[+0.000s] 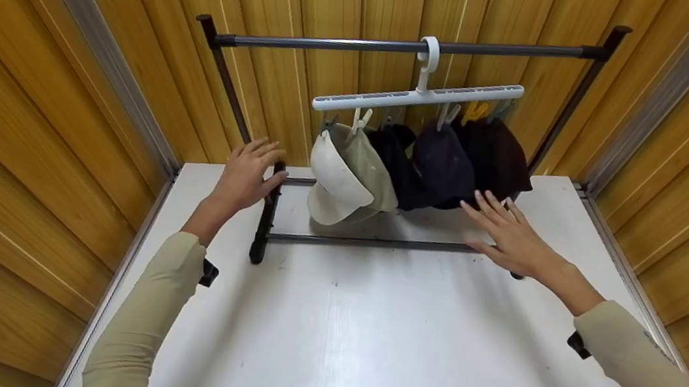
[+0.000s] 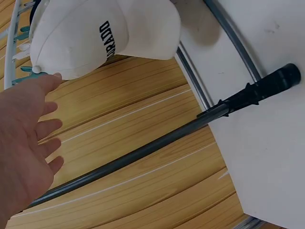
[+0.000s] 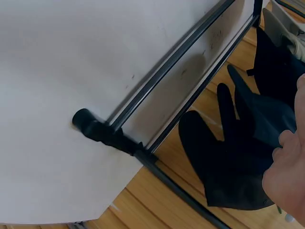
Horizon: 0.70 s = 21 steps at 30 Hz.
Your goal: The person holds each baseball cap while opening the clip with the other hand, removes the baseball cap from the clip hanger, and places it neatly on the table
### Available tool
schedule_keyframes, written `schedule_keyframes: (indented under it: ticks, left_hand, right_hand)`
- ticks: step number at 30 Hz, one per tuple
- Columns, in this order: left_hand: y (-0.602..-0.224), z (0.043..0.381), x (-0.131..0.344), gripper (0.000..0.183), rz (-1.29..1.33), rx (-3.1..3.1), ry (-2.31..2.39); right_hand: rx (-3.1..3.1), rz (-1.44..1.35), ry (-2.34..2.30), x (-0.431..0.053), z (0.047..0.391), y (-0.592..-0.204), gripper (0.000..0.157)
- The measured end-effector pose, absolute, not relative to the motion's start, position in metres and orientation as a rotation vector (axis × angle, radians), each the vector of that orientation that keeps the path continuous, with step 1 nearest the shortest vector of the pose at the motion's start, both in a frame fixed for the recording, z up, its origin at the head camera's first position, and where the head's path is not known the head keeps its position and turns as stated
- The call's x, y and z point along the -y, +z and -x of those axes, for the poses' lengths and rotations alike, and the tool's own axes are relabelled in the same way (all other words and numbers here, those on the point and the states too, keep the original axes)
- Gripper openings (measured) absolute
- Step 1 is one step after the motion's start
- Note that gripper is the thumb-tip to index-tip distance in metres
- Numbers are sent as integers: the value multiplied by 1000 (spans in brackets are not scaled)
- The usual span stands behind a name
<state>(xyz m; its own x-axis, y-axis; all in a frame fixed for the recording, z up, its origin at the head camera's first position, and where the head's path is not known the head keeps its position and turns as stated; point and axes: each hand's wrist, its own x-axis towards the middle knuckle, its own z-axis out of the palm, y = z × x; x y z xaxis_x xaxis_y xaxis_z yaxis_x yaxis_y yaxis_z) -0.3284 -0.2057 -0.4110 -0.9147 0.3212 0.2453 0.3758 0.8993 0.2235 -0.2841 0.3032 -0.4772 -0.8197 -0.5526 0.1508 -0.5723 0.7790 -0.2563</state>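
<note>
Several caps hang by clips from a white hanger point(image 1: 419, 97) hooked over a dark rack's top bar point(image 1: 336, 44). At the left end is a white cap point(image 1: 335, 169) with black lettering on its front, beside a pale green cap point(image 1: 372, 170). Further right hang a navy cap point(image 1: 443, 166) and a black cap point(image 1: 495, 156). My left hand point(image 1: 247, 174), fingers loosely bent and holding nothing, is left of the white cap near the rack's left post. My right hand point(image 1: 510, 237) spreads its fingers by the dark caps; whether they touch cannot be told.
The rack's black foot point(image 1: 260, 236) stands on a white tabletop point(image 1: 328, 323), with lower bars point(image 1: 371, 243) joining both sides. Wood-panelled walls point(image 1: 60, 152) enclose the back and sides. A yellow clip point(image 1: 475, 111) and a cream clip point(image 1: 361, 119) are among those on the hanger.
</note>
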Motion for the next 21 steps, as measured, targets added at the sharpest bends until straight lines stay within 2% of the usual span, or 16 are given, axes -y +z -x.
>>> schedule_keyframes:
  ticks: [7,16,21]
  left_hand:
    - [-394,340,184,44,509,2795,-629]
    - [-390,361,167,42,370,2544,-1577]
    - [-391,375,151,42,309,2413,-1860]
  right_hand:
    - [2893,-1048,424,-276,275,-465,72]
    - [2747,-1193,511,-232,272,-456,65]
    - [2698,-1161,506,-216,273,-460,59]
